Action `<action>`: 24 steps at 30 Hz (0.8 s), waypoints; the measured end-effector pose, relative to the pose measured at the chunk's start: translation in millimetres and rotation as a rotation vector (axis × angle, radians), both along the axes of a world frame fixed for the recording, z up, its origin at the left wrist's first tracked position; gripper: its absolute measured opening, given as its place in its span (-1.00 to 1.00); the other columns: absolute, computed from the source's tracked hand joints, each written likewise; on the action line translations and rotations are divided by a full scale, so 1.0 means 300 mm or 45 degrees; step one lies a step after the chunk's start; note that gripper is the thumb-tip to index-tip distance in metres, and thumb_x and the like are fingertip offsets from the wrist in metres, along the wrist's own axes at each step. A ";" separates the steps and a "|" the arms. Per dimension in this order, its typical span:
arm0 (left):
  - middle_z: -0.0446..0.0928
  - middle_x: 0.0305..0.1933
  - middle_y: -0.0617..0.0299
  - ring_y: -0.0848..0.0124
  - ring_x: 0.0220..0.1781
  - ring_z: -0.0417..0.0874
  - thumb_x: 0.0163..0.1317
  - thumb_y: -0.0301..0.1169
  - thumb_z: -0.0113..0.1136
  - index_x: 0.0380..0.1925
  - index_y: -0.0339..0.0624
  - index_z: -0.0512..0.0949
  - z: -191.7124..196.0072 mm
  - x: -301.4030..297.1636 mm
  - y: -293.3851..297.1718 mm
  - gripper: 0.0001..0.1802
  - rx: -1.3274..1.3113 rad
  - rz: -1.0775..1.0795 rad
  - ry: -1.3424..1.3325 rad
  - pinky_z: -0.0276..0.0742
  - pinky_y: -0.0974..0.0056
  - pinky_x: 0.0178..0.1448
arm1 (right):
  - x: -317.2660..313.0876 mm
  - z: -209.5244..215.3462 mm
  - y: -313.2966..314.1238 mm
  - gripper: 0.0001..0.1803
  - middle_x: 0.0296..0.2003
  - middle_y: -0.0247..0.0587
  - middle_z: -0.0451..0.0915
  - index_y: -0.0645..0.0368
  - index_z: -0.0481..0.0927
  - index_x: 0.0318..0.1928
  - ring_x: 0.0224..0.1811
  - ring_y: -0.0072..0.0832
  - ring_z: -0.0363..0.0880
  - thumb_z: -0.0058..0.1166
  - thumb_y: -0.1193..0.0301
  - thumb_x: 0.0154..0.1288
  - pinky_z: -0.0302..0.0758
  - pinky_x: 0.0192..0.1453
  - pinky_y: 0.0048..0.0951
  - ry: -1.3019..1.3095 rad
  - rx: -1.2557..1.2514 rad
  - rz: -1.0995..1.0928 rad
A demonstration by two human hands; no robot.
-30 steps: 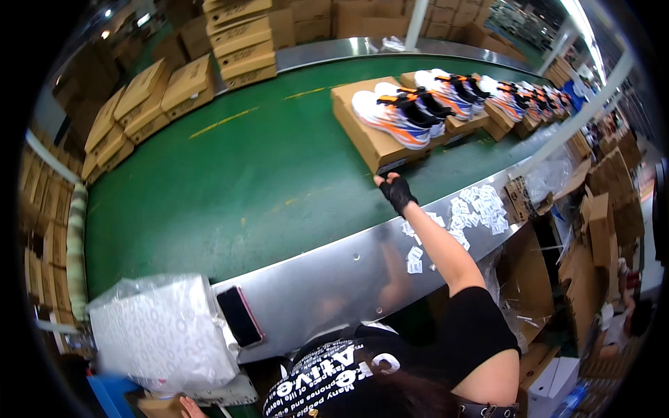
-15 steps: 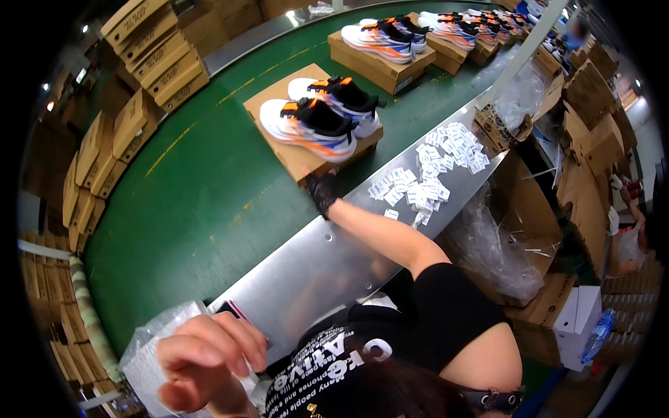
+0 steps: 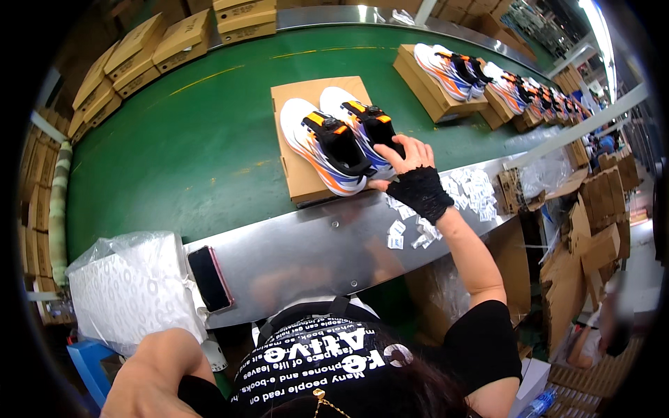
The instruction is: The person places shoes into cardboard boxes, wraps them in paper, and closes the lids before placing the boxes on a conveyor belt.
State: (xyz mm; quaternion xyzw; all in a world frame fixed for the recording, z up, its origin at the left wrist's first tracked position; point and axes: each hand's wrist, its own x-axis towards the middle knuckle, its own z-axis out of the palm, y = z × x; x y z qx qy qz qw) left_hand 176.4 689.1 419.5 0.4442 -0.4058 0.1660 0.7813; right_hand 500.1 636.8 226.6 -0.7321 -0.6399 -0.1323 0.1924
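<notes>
Two white sneakers (image 3: 324, 150) with orange, black and purple parts sit side by side on a closed brown shoebox (image 3: 287, 157), toes pointing to the far left. My right hand (image 3: 417, 171), in a black fingerless lace glove, is at the heel of the right-hand sneaker (image 3: 359, 125). Its curved fingers lie by the collar and the thumb is lower down, so the heel is between them. My bent left arm (image 3: 157, 373) shows at the lower left, its hand out of view.
Small white packets (image 3: 474, 191) lie scattered on the metal ledge (image 3: 293, 258) near my right forearm. A phone (image 3: 209, 279) and a plastic-wrapped stack of patterned white paper (image 3: 136, 285) are at the left. More sneakers on boxes (image 3: 446, 76) line the green belt (image 3: 209, 139). Stacked shoeboxes (image 3: 132, 52) stand behind.
My right hand has gone from the near edge of the box to the right-hand sneaker's heel. The box sits more squarely to me. My left hand has dropped out of view.
</notes>
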 end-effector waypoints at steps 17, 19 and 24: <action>0.40 -0.61 0.38 0.65 -0.59 0.36 0.13 -0.42 0.09 -0.37 -0.34 0.48 -0.383 -0.166 0.063 -0.83 0.297 1.412 1.590 0.28 0.51 -0.53 | -0.164 0.322 0.239 -0.49 -0.51 -0.09 0.53 0.20 0.59 -0.35 -0.39 -0.37 0.51 0.21 -0.01 -0.14 0.43 -0.21 -0.42 0.630 -0.714 0.544; 0.38 -0.68 0.35 0.59 -0.60 0.38 0.21 -0.42 -0.04 -0.40 -0.38 0.46 -0.370 -0.115 0.095 -0.80 0.230 1.671 1.428 0.29 0.50 -0.44 | -0.207 0.334 0.211 -0.56 -0.56 -0.09 0.49 0.26 0.56 -0.42 -0.47 -0.46 0.46 0.27 0.11 -0.14 0.40 -0.28 -0.45 0.773 -0.708 0.671; 0.48 -0.27 0.13 0.45 -0.27 0.47 0.17 -0.43 0.01 -0.27 -0.36 0.47 -0.472 -0.012 0.202 -0.79 0.538 2.129 1.099 0.38 0.40 -0.14 | -0.372 0.154 0.058 -0.63 -0.67 -0.14 0.47 0.13 0.51 -0.58 -0.54 -0.25 0.52 0.15 0.07 -0.19 0.41 -0.45 -0.25 0.171 -0.593 1.071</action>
